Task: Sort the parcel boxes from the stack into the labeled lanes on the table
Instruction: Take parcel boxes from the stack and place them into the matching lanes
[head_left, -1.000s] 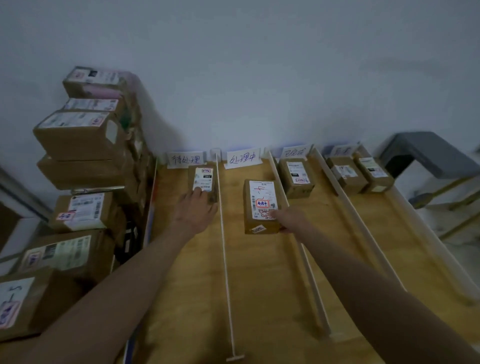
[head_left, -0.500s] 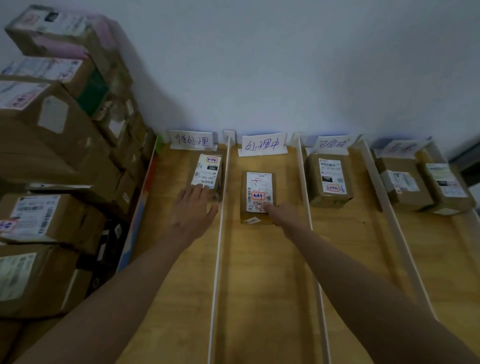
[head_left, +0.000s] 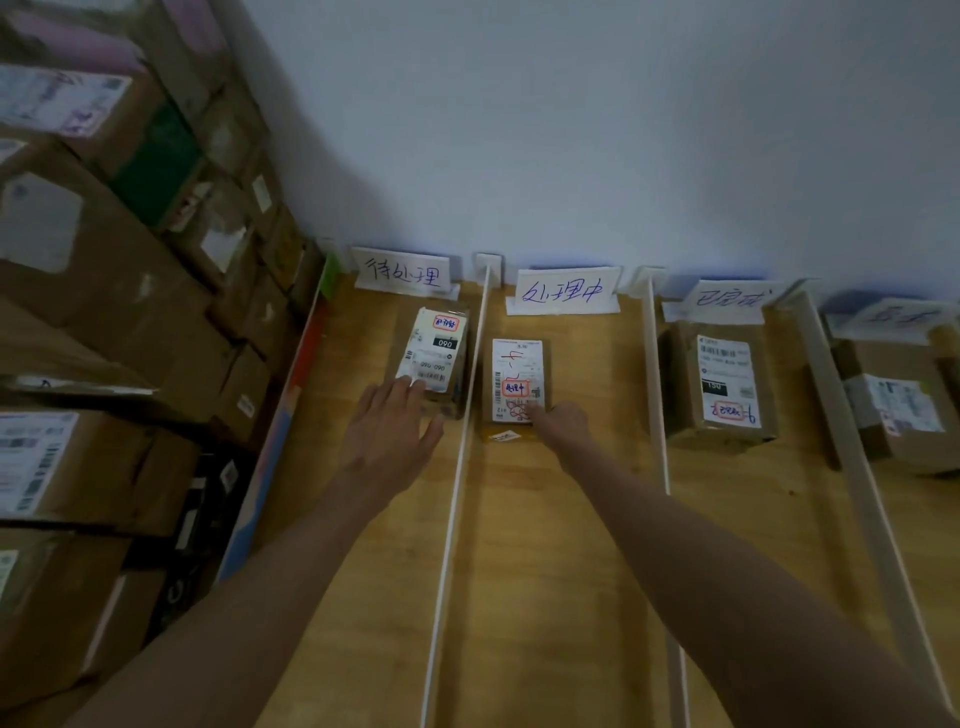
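The stack of boxes runs off the left edge. The rightmost box is cut by the right edge, and the lane sign behind it is too blurred to read.

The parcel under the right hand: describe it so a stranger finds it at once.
Start at the white wall and find the second lane sign from the left. Below it lies one small brown parcel. Unlike neighbouring boxes, its white label carries large red handwritten strokes.

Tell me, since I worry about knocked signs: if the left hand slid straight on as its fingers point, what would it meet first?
Likely the parcel its left hand fingertips already touch; behind that stands the lane's sign.
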